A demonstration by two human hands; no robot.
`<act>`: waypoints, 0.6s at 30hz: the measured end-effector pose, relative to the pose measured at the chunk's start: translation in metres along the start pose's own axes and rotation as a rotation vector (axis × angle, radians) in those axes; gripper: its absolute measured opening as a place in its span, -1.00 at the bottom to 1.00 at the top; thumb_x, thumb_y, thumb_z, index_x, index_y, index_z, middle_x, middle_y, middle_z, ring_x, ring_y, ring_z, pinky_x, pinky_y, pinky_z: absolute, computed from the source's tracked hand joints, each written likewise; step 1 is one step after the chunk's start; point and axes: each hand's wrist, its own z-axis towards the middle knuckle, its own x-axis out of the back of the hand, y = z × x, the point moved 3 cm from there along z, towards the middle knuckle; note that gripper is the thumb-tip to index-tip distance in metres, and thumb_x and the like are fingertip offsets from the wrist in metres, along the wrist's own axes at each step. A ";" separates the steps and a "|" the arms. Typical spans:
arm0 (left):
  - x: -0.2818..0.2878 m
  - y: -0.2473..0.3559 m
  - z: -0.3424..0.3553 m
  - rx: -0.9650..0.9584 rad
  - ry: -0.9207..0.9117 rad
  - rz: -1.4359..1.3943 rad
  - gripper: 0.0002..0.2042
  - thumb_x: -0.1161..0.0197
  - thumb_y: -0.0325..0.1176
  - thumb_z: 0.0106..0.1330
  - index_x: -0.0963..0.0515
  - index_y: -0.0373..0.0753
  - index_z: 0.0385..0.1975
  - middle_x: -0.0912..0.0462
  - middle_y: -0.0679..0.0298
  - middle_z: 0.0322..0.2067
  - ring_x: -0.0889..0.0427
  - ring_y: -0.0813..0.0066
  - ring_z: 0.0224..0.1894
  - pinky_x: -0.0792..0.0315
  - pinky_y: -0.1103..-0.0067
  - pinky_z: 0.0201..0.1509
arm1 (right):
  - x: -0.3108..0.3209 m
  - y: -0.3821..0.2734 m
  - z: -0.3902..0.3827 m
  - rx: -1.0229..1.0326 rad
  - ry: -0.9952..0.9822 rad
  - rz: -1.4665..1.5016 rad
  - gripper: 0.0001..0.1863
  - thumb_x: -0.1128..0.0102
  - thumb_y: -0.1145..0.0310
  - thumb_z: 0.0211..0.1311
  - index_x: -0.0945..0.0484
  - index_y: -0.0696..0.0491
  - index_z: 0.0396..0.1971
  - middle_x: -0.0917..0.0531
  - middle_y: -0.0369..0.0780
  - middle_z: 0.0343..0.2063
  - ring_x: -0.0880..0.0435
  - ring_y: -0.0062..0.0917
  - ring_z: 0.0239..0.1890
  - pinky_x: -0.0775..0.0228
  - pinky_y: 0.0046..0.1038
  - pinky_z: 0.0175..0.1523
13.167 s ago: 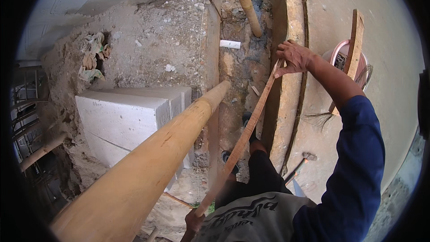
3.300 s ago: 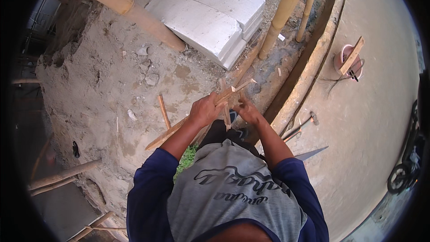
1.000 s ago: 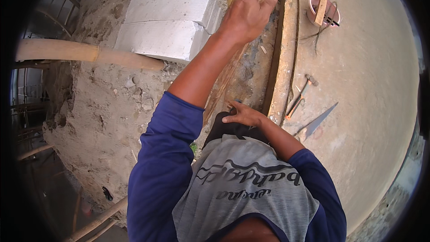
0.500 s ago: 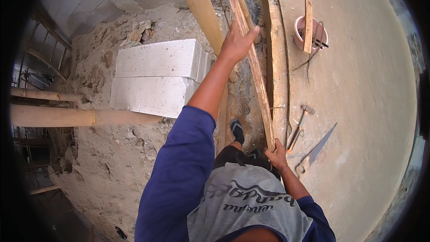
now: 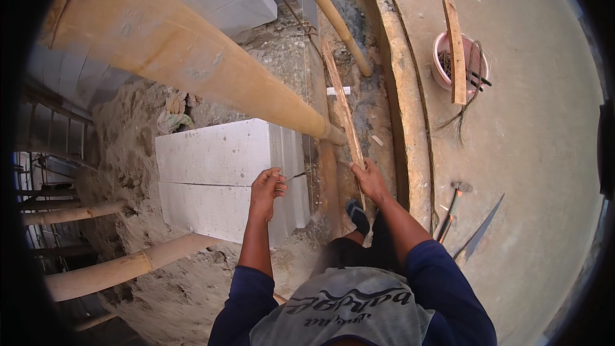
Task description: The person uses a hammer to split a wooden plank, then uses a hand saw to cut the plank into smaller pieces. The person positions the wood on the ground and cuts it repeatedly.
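Observation:
A long, rough wooden strip [image 5: 341, 99] is gripped near its lower end by my right hand [image 5: 371, 181]. It slants away from me, its far end by a thin rod. My left hand [image 5: 265, 191] is off the strip, over white blocks [image 5: 214, 154] stacked on the sandy ground. Its fingers are curled in; whether anything small is between them is hidden. Past the right hand runs the edge of a raised concrete slab [image 5: 400, 83].
A thick bamboo pole [image 5: 192, 45] slants across the upper left, and a thinner pole [image 5: 333, 13] stands beyond the strip. On the slab lie a hammer [image 5: 453, 208], a handsaw [image 5: 480, 230] and a pink bucket [image 5: 439, 74] with a wooden piece [image 5: 456, 51] across it. Another bamboo pole [image 5: 134, 269] lies at left.
My left hand has let go of the strip's far part and drawn back leftward over the blocks. The right hand has moved up and left with the strip. The view has shifted.

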 end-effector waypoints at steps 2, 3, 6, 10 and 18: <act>-0.001 0.025 0.024 -0.051 0.031 -0.009 -0.72 -0.10 -0.25 0.46 -0.47 -0.29 0.02 -0.59 0.27 -0.30 -0.58 0.54 -0.39 -0.48 0.59 -0.34 | -0.005 -0.028 0.045 0.060 -0.017 -0.002 -0.42 -0.24 -0.01 0.19 -0.51 0.30 -0.14 -0.64 0.07 -0.30 -0.63 -0.28 -0.19 -0.40 -0.27 -0.05; -0.001 0.033 0.037 -0.076 0.049 -0.015 -0.72 -0.10 -0.25 0.46 -0.47 -0.29 0.02 -0.59 0.27 -0.30 -0.58 0.54 -0.39 -0.48 0.59 -0.34 | -0.007 -0.044 0.067 0.143 0.009 -0.023 -0.39 -0.24 -0.01 0.19 -0.51 0.30 -0.09 -0.65 0.09 -0.25 -0.63 -0.25 -0.14 -0.40 -0.27 -0.01; 0.011 0.040 0.074 -0.092 0.114 -0.061 -0.73 -0.13 -0.25 0.44 -0.49 -0.27 0.00 -0.58 0.27 -0.31 -0.59 0.52 -0.38 -0.49 0.59 -0.34 | -0.019 -0.083 0.124 0.201 -0.026 -0.016 -0.35 -0.25 -0.01 0.19 -0.50 0.29 0.04 -0.65 0.11 -0.14 -0.62 -0.19 -0.02 -0.37 -0.28 0.10; 0.031 0.034 0.129 -0.202 0.118 -0.435 -0.70 -0.27 -0.32 0.32 -0.48 -0.19 0.01 -0.60 0.21 -0.15 -0.58 0.50 -0.19 -0.52 0.53 -0.29 | -0.055 -0.097 0.204 0.276 -0.049 0.023 -0.28 -0.27 -0.05 0.19 -0.49 0.36 0.03 -0.65 0.13 -0.18 -0.62 -0.24 -0.08 -0.40 -0.25 0.06; -0.013 0.127 0.155 0.100 0.039 0.242 -0.72 -0.15 -0.21 0.43 -0.52 -0.27 -0.04 -0.55 0.35 -0.47 -0.51 0.64 -0.48 -0.39 0.65 -0.38 | -0.078 -0.028 0.274 0.148 -0.133 0.082 -0.29 -0.34 0.15 0.16 -0.41 0.44 0.11 -0.61 0.16 -0.03 -0.58 -0.19 0.11 -0.30 -0.38 0.26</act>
